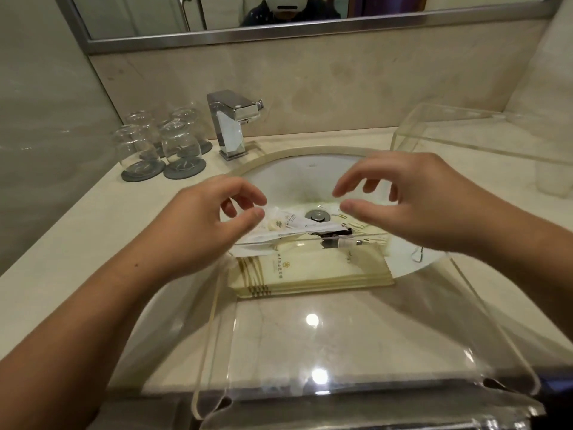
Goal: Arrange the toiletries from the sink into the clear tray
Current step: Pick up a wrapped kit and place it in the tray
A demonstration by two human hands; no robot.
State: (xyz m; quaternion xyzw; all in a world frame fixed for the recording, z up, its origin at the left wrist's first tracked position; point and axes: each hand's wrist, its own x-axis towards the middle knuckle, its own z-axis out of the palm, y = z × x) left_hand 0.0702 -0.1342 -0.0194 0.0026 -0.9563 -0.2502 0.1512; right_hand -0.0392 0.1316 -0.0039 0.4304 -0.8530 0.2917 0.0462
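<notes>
Toiletries (297,226) lie piled in the sink (297,172), under my left hand (201,225) and right hand (412,203), both empty, fingers spread. Clear tray (310,342) sits nearest me, holding cream packets (310,271).

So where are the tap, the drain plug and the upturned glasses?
Tap (231,119): head view, on its chrome body.
Drain plug (317,215): head view, on its round metal top.
Upturned glasses (179,141): head view, on the bowl of the front right glass.
</notes>
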